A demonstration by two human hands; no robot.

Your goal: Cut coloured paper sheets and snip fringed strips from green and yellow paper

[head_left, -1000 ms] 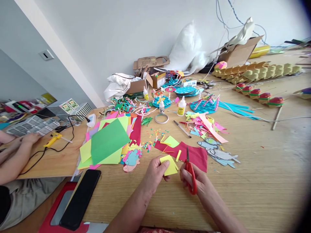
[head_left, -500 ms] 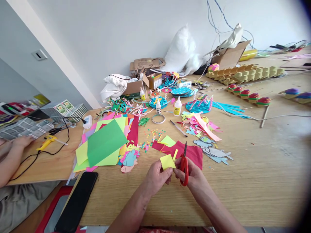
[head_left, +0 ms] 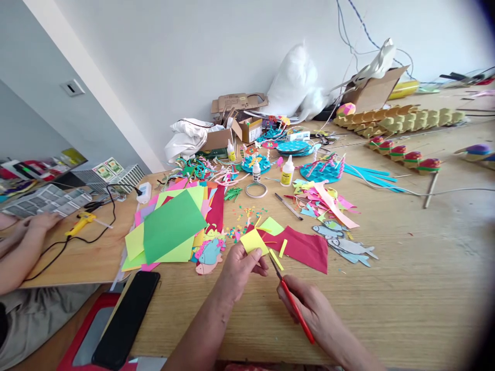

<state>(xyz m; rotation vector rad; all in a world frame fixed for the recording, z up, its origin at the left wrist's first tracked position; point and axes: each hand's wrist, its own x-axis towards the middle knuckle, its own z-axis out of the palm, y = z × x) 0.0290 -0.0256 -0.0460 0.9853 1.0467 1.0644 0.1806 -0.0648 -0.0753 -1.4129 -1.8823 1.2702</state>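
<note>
Between the thumb and fingers of my left hand [head_left: 240,270] is a small square of yellow paper [head_left: 253,241]. My right hand [head_left: 311,304] grips the red-handled scissors [head_left: 296,308], whose blades point up and left at the square's right corner. A narrow yellow strip [head_left: 276,260] lies beside the blade tips; whether it is still joined to the square I cannot tell. Another short yellow strip [head_left: 283,248] rests on the dark red paper [head_left: 309,249] behind my hands. A light green paper piece [head_left: 271,225] lies at that sheet's upper left edge.
Coloured sheets [head_left: 174,224] and paper fish [head_left: 210,256] lie to the left, grey-blue fish [head_left: 350,245] to the right. A glue bottle [head_left: 286,172] and pen [head_left: 289,206] stand and lie behind. A black phone [head_left: 127,319] is front left. A co-worker's hands [head_left: 38,224] are far left, near a yellow glue gun [head_left: 80,224].
My right hand has swung the scissors from upright to slanting, blades now against the yellow paper. My left hand has moved slightly left with the square. A yellow strip now shows by the blades.
</note>
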